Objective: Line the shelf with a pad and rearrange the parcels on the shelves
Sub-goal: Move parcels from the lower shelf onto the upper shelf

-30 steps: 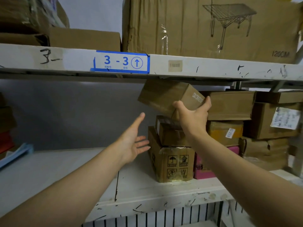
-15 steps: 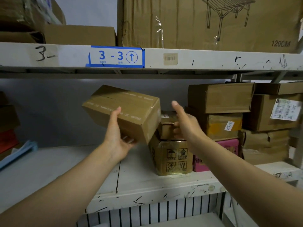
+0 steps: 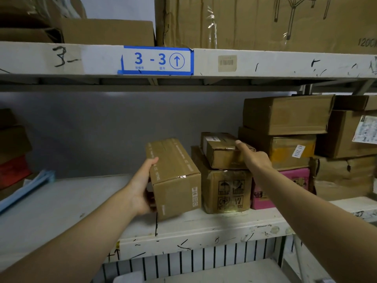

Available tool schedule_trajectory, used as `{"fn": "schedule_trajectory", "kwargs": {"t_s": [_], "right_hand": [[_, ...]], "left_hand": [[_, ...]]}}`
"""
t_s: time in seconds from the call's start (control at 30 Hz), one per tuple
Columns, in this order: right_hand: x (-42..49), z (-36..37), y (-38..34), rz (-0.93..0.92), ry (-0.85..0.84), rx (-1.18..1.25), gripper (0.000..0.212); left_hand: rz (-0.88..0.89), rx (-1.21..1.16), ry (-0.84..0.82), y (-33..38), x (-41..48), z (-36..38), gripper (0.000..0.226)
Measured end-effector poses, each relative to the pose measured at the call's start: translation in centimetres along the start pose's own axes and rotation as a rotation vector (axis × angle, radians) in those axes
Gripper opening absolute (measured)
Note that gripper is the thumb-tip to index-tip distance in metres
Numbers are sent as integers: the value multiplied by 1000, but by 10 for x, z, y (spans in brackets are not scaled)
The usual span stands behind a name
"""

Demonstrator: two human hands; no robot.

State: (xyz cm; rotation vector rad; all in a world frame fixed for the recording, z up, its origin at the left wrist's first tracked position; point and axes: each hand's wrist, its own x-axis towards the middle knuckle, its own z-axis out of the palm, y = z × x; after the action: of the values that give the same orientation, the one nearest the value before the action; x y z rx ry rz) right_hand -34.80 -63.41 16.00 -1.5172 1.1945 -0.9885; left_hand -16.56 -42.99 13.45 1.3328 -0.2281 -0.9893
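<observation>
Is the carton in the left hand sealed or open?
Sealed. The carton gripped by the left hand has its top flaps flat and closed, with clear tape glinting over the front edge.

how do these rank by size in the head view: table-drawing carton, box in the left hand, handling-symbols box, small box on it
1. table-drawing carton, clearly largest
2. held box and handling-symbols box: alike, the held one nearer, so unranked
3. small box
</observation>
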Motion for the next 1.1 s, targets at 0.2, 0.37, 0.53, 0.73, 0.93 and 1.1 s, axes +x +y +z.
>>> {"fn": "schedule_trajectory", "kwargs": {"t_s": [0.2,0.37,0.53,0.73,0.93,1.1], "right_hand": [[6,-4,-3,25,-95,66,76],[2,-3,-10,18,-150,66,53],[-6,-4,-16,-2,-183,54,53],[-12,-8,-16,42,-195,192,51],[-21,-9,-15,138,-356,396,52],[-36,-14,-16,65,-541,399,45]], "left_hand": [[11,85,-23,1,4,17,68],[47,155,-32,2,9,28,66],[43,172,-36,2,10,28,74],[59,111,-65,-2,-4,26,56],[130,93,-61,-4,-21,22,49],[174,32,-46,-7,-36,1,47]]}}
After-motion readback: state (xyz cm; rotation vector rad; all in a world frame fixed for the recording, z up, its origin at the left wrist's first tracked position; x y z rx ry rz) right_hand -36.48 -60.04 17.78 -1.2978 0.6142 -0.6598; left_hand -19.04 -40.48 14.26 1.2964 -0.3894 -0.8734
